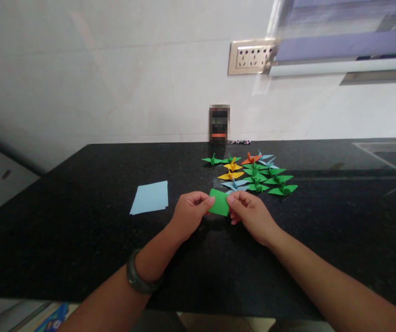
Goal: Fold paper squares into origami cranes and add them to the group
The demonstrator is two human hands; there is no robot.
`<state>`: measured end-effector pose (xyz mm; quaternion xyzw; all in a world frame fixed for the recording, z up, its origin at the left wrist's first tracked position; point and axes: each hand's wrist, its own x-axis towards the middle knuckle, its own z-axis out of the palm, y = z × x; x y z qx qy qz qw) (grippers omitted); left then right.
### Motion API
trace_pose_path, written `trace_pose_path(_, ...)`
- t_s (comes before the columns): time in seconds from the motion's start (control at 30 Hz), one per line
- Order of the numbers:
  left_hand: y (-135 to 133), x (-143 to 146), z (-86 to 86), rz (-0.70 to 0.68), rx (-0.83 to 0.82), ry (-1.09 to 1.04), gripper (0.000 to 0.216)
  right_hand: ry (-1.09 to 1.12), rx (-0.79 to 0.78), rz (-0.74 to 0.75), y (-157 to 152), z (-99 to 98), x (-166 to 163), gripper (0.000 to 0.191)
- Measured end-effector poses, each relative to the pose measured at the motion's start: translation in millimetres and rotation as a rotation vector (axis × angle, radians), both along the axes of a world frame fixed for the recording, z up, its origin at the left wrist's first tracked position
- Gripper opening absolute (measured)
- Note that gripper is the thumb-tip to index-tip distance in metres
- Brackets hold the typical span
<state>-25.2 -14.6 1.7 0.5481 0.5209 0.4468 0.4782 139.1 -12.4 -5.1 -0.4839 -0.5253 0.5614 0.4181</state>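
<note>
A small green piece of paper (219,202), roughly square, is held up between my two hands above the dark counter. My left hand (191,210) pinches its left edge between thumb and fingers. At the right edge, the thumb and fingers of my right hand (251,214) grip it too. Just beyond my hands stand several folded paper cranes: green ones (282,189), yellow ones (231,175), light blue ones (234,184) and an orange one (251,159). A dark bangle (136,274) circles my left wrist.
On the left lies a stack of light blue paper sheets (150,197) on the black counter (80,230). A blurred-out upright object (219,124) leans at the wall, with a beaded strand (240,142) beside it. A socket panel (251,57) is on the tiled wall.
</note>
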Motion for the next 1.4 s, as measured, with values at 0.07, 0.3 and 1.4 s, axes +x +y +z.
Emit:
trace_pose_path(0.07, -2, 2, 0.9, -0.042, -0.011, -0.007, 0.025, 0.037, -0.018, -0.017, 0, -2.0, -1, 0.03)
trace_pose_path(0.3, -5, 6, 0.0, -0.066, -0.058, -0.068, 0.025, 0.131, -0.064, 0.036, 1, -6.5, 0, 0.028)
trace_pose_path(1.4, -1, 5, -9.6, -0.138, -0.245, -0.343, 0.024, 0.116, -0.165, 0.105, -1, -5.9, -1, 0.027)
